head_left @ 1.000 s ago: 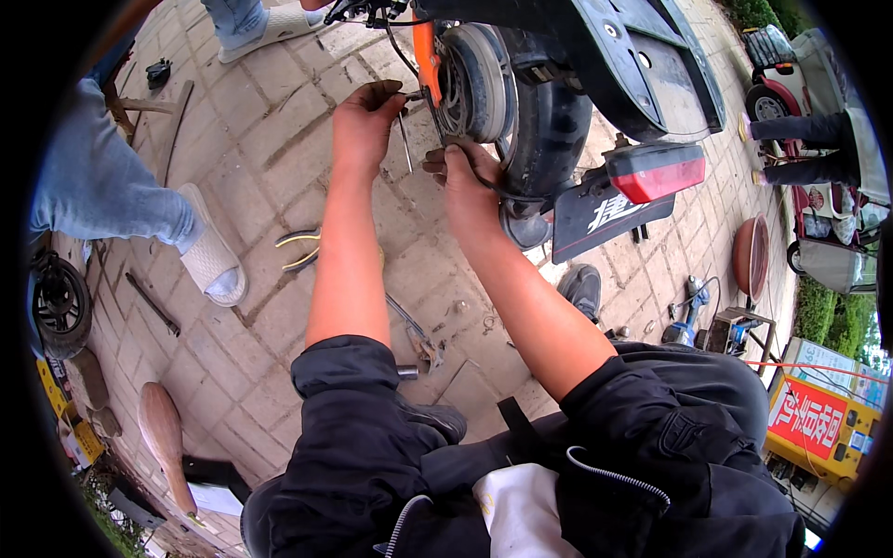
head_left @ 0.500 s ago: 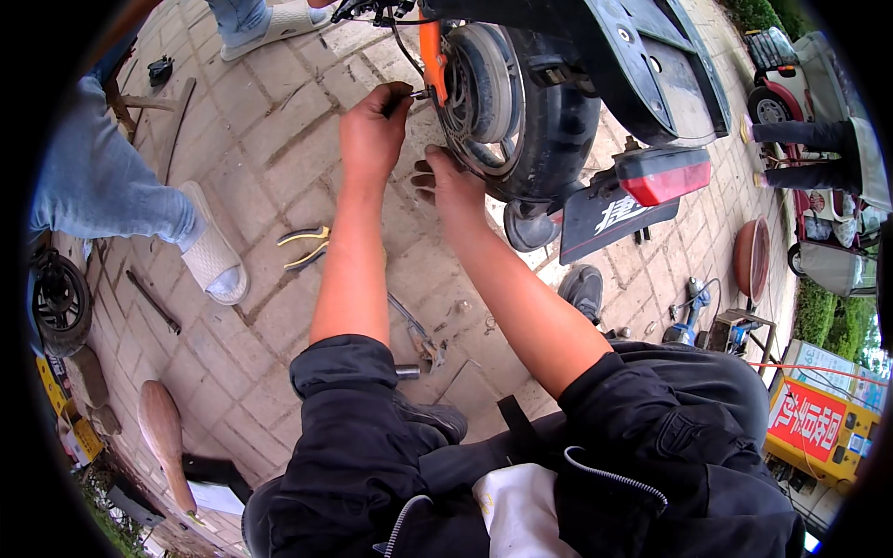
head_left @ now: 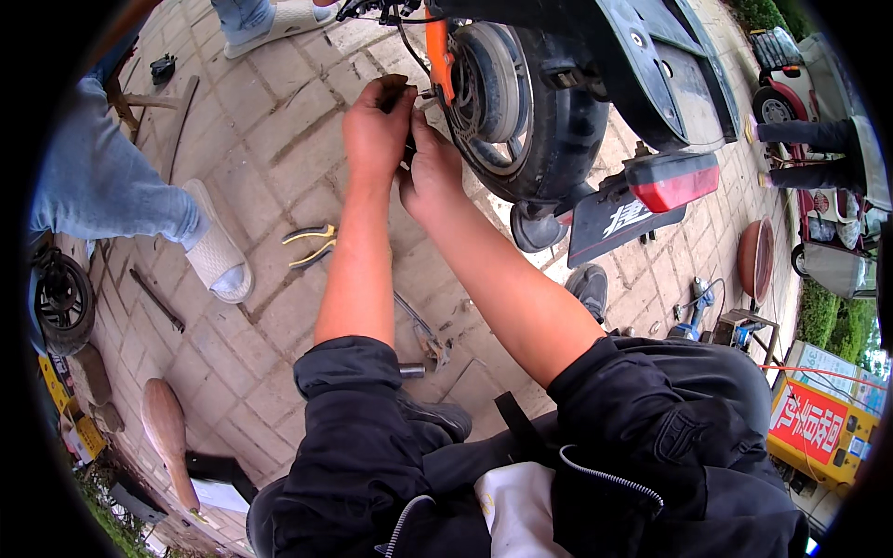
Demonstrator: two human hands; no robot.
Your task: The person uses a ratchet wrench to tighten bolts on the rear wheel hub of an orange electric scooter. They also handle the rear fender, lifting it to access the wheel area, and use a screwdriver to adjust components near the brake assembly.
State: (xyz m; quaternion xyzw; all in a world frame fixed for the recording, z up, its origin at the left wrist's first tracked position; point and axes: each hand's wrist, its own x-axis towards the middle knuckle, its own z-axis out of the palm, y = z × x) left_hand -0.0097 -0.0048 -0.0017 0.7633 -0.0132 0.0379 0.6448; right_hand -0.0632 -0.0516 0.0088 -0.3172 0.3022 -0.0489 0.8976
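- My left hand (head_left: 375, 133) has its fingers (head_left: 384, 84) curled in toward the thumb, right by a small metal stub (head_left: 427, 93); I cannot tell whether they grip it.
- My right hand (head_left: 433, 175) is just beside the left, thumb raised; its fingers are mostly hidden, so I cannot tell what they hold, though something dark shows between both hands.
- Immediately right of the stub I see the orange arm (head_left: 438, 51) over the wheel (head_left: 498, 88), whose black tyre (head_left: 575, 139) faces right.
- Beyond the tyre, a red rear light (head_left: 684, 181) sits above a dark plate (head_left: 619, 226).
- Nearer me, on the paving (head_left: 279, 149), pliers with yellow-and-black handles (head_left: 313, 245) lie spread left of my forearm, and a metal cylinder (head_left: 412, 370) lies by my left sleeve.
- Farther left, a white slipper (head_left: 217, 244) is on someone's foot, near a dark bar (head_left: 158, 300).
- Far right, a brown bowl (head_left: 754, 259) stands tilted.
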